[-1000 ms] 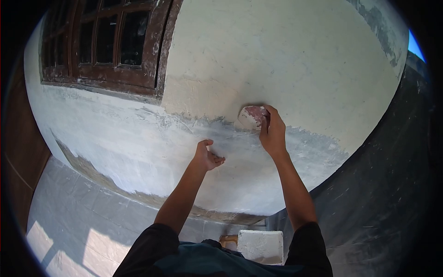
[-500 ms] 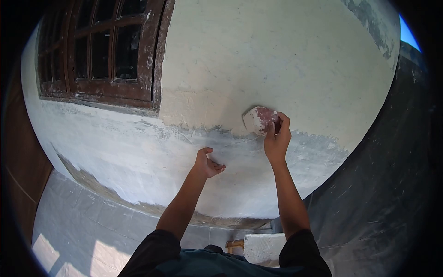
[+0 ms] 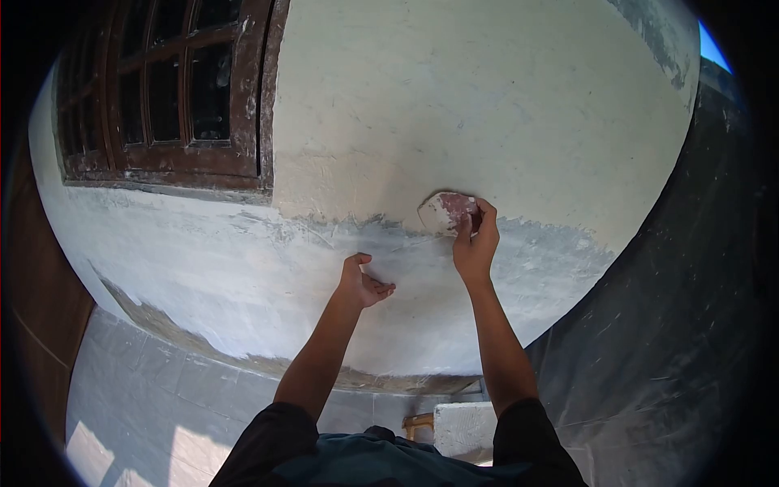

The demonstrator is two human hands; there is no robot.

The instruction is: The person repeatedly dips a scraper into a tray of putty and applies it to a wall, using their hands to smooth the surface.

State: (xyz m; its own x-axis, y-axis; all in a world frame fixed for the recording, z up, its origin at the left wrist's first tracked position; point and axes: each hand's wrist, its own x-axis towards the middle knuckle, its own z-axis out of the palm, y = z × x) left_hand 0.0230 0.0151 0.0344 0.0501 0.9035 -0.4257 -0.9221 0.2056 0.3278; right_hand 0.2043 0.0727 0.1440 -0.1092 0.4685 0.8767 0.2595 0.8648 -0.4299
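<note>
My right hand (image 3: 475, 245) grips the right edge of a flat reddish tool (image 3: 448, 213) smeared with white paste. The tool lies against or very near the wall (image 3: 454, 105), at the border between the cream upper part and the grey-white lower part. Lower and to the left, my left hand (image 3: 365, 282) is held in front of the grey-white part with its thumb and fingers apart, holding nothing. Whether it touches the wall is unclear.
A brown wooden window (image 3: 182, 158) with dark panes is at the upper left. Below are a grey tiled floor (image 3: 154, 381) and a white-topped block (image 3: 464, 426) beside a small wooden piece (image 3: 417, 423). Dark sheeting (image 3: 641, 349) hangs or lies at the right.
My right hand and the tool have shifted slightly left in the view. The window and wall also appear a little further left. My left hand keeps nearly the same pose.
</note>
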